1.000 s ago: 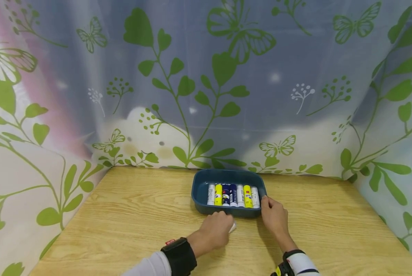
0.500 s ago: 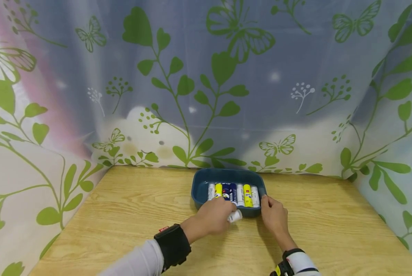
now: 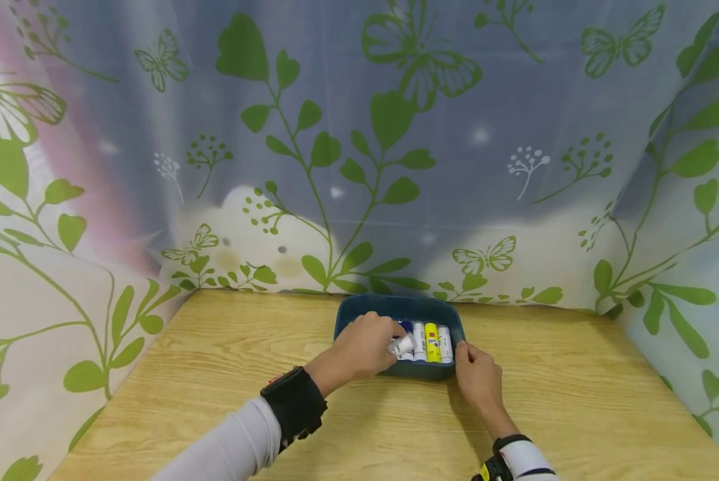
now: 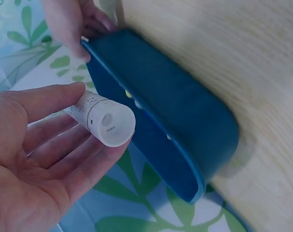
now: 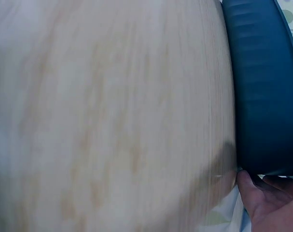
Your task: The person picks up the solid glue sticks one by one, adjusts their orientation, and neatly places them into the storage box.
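My left hand holds a white glue stick between thumb and fingers, over the front of a dark blue plastic box. In the left wrist view the glue stick's hollow round end faces the camera, beside the box's rim. A row of glue sticks lies in the box; a yellow one and a white one show at its right end, while my left hand hides those at the left. My right hand grips the box's front right corner, thumb at the rim.
The box stands on a wood-grain table, near its back edge. Behind and on both sides hangs a curtain printed with green leaves and butterflies. A black band wraps my left wrist.
My left hand has lifted the white glue stick from the table in front of the box and carried it forward over the box. My right hand has stayed at the corner.
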`<state>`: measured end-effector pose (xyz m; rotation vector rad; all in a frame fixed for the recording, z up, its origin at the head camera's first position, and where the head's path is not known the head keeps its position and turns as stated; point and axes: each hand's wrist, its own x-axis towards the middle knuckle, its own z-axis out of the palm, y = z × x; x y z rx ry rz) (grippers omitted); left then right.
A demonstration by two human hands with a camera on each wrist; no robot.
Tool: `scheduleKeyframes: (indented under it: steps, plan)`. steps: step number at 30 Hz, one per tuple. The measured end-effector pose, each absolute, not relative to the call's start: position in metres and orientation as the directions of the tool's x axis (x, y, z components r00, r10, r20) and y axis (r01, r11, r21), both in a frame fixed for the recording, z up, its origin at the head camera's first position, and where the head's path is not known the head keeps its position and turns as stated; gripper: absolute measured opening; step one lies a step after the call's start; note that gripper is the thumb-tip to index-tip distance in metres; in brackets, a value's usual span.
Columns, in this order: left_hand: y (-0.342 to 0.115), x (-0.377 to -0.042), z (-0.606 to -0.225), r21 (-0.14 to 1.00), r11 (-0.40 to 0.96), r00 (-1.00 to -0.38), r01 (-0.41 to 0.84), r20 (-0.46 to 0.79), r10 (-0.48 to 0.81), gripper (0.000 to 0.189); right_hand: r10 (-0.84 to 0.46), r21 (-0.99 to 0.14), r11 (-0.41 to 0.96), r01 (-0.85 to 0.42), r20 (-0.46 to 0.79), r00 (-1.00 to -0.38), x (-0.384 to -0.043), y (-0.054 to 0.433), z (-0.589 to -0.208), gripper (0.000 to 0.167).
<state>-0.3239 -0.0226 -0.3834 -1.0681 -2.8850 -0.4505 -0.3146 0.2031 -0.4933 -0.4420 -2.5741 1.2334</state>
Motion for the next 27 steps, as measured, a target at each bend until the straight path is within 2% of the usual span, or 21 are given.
scheduleKeyframes:
  steps: [5, 10, 20, 27]
  plan:
    - [-0.028, -0.337, -0.38, 0.275, 0.726, -0.776, 0.63, 0.209, 0.595, 0.033, 0.374, -0.789, 0.591, 0.168, 0.083, -0.924, -0.316, 0.204, -0.495, 0.046]
    - [-0.032, -0.352, -0.381, 0.318, 0.764, -0.827, 0.561, 0.269, 0.494, 0.032, 0.377, -0.792, 0.587, 0.17, 0.081, -0.923, -0.316, 0.204, -0.495, 0.044]
    - [-0.035, -0.374, -0.4, 0.403, 0.81, -0.901, 0.426, 0.272, 0.338, 0.037, 0.38, -0.792, 0.59, 0.155, 0.103, -0.919, -0.315, 0.203, -0.494, 0.043]
    - [-0.038, -0.382, -0.416, 0.431, 0.813, -0.911, 0.39, 0.307, 0.274, 0.035, 0.379, -0.786, 0.597, 0.158, 0.103, -0.92, -0.317, 0.204, -0.495, 0.042]
